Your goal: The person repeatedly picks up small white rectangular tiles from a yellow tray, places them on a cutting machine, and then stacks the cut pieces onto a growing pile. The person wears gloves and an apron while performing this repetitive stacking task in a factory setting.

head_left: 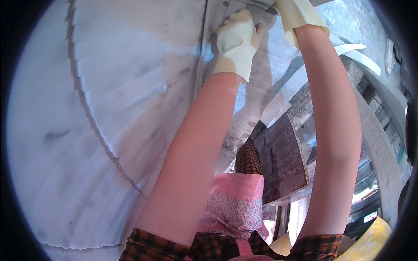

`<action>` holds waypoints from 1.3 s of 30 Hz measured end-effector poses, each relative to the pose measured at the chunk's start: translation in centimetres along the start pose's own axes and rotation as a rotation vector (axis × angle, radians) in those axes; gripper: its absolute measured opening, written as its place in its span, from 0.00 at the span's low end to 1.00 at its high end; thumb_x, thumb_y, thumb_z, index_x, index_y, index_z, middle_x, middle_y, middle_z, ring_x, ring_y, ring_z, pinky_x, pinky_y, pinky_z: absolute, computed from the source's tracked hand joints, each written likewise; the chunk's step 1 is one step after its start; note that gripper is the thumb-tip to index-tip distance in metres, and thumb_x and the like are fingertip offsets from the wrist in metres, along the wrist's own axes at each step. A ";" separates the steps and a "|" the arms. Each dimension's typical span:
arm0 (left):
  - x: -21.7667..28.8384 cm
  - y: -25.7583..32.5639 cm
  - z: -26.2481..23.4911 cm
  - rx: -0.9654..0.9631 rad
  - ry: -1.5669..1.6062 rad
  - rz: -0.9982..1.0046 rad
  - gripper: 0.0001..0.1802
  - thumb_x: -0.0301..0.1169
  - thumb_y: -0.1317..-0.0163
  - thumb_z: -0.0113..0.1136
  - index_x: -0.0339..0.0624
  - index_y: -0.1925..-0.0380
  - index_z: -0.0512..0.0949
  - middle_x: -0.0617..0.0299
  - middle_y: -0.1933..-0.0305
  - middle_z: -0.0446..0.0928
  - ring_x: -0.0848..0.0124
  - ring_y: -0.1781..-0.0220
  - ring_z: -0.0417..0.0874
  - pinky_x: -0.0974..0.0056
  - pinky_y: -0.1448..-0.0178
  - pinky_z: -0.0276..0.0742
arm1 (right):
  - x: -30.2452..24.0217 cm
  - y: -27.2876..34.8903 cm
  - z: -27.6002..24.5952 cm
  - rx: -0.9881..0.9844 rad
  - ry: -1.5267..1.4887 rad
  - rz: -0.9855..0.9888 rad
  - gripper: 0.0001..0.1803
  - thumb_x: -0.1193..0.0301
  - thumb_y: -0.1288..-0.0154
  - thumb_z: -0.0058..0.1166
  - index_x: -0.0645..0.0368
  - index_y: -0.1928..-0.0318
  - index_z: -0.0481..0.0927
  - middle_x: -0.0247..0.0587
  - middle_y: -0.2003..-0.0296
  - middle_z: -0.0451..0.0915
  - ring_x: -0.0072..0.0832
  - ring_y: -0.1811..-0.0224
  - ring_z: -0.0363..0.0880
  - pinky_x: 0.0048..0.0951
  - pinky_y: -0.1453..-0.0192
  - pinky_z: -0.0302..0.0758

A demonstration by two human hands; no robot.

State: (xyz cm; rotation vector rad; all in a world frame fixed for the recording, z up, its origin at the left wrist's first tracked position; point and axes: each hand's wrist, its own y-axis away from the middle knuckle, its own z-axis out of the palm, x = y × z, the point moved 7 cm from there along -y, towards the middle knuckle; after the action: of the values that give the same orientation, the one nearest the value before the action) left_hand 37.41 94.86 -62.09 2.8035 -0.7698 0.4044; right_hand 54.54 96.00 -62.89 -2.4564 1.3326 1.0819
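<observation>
Both my forearms reach upward, each hand in a pale cream rubber glove. My left hand (236, 40) is curled over the edge of a grey-white marble slab (254, 93) near the top middle. My right hand (296, 15) grips the same area at the top edge of the view; what lies under its fingers is cut off. To my left lies a large white marble surface (100, 130) with grey veins and a jagged stepped seam. A pink floral apron (235, 204) and checked sleeves show at the bottom.
White offcut strips (287, 93) lie to the right of the slab. A dark reddish-brown panel (283, 161) leans below them. Curved stone pieces (379, 152) run down the right side, and something yellow (374, 239) sits at the bottom right.
</observation>
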 end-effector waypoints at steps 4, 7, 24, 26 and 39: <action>-0.1 -0.6 -1.0 0.138 0.041 -0.069 0.26 0.52 0.48 0.72 0.42 0.63 0.77 0.49 0.64 0.83 0.50 0.69 0.88 0.46 0.65 0.85 | -0.4 0.1 -0.1 -0.004 -0.001 0.013 0.43 0.37 0.26 0.43 0.71 0.67 0.87 0.73 0.66 0.83 0.65 0.53 0.83 0.55 0.49 0.79; -0.9 -0.5 -0.3 0.031 0.145 -0.219 0.27 0.48 0.49 0.74 0.43 0.55 0.80 0.47 0.54 0.83 0.49 0.58 0.88 0.48 0.53 0.84 | -0.6 0.0 -0.1 -0.001 0.001 0.015 0.43 0.37 0.26 0.43 0.71 0.67 0.87 0.73 0.66 0.83 0.65 0.53 0.83 0.55 0.49 0.79; -3.5 5.7 -3.3 -0.132 1.266 -0.723 0.26 0.33 0.30 0.59 0.33 0.35 0.71 0.45 0.41 0.79 0.55 0.44 0.84 0.57 0.39 0.82 | -3.0 1.0 -4.5 -0.052 0.006 0.034 0.40 0.40 0.25 0.46 0.72 0.64 0.86 0.70 0.69 0.83 0.64 0.55 0.84 0.56 0.50 0.78; -3.0 5.5 -4.4 -0.097 1.419 -0.752 0.25 0.31 0.27 0.56 0.33 0.33 0.68 0.43 0.40 0.79 0.53 0.43 0.84 0.56 0.38 0.84 | -3.4 3.8 -7.6 0.005 -0.086 -0.077 0.32 0.48 0.27 0.51 0.71 0.57 0.85 0.68 0.65 0.84 0.60 0.51 0.84 0.54 0.46 0.78; -2.6 7.2 -4.5 -0.064 2.171 -0.539 0.23 0.34 0.22 0.51 0.38 0.32 0.67 0.55 0.28 0.70 0.62 0.24 0.66 0.54 0.21 0.65 | -10.5 9.5 -2.2 0.078 0.449 -0.827 0.27 0.64 0.29 0.41 0.63 0.34 0.75 0.48 0.28 0.70 0.42 0.22 0.62 0.62 0.19 0.51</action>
State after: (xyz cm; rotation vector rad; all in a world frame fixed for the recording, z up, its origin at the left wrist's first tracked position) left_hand 30.55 91.26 -57.75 0.9141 0.4672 2.2529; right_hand 44.71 96.43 -52.54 -2.8264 0.2847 0.2840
